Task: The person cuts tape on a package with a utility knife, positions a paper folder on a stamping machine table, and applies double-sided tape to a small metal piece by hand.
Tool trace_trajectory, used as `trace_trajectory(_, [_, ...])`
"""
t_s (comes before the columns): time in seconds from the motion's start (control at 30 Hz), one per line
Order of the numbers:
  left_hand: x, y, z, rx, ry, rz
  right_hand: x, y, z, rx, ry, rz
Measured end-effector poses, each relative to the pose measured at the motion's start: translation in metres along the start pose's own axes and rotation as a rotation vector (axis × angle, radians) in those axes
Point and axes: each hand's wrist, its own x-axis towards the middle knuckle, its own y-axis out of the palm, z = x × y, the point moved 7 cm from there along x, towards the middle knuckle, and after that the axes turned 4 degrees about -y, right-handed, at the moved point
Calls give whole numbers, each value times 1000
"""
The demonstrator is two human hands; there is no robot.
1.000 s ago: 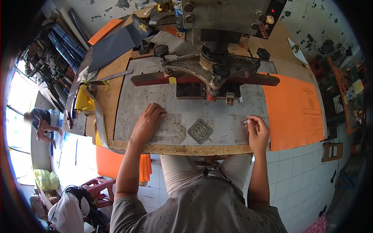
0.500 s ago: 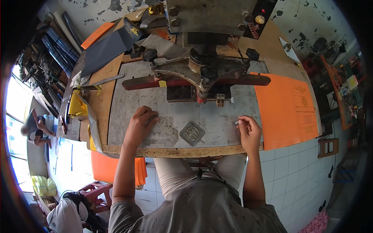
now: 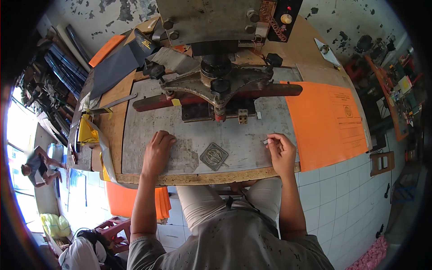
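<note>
My left hand (image 3: 157, 152) rests on the grey metal plate (image 3: 193, 139) with its fingers curled under; whatever it may hold is hidden. Between my hands, nearer the plate's front edge, lies a dark diamond-turned emblem plate (image 3: 213, 156). On the right, my right hand (image 3: 282, 153) pinches a small grey piece (image 3: 266, 141) between thumb and fingertips. Beyond both hands stands a press with a metal arm frame (image 3: 216, 85) and a red bar (image 3: 153, 102). Just right of my right hand, a printed orange sheet (image 3: 326, 126) lies on the table.
Yellow foil (image 3: 87, 130) and a metal ruler (image 3: 118, 101) lie at the left. Dark blue covers (image 3: 114, 67) are at the back left. Orange sheets (image 3: 121, 200) sit below the table edge. One person (image 3: 36, 166) is by the window, another (image 3: 81, 254) at lower left.
The view has shifted, so the table and press appear further left. My left hand's fingers have curled down onto the plate. My right hand keeps its pinch on the small piece.
</note>
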Motion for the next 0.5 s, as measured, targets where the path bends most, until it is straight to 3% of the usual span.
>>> trace_trajectory(0.5, [1, -1, 3, -77, -48, -31, 0, -1, -1, 19, 13, 3])
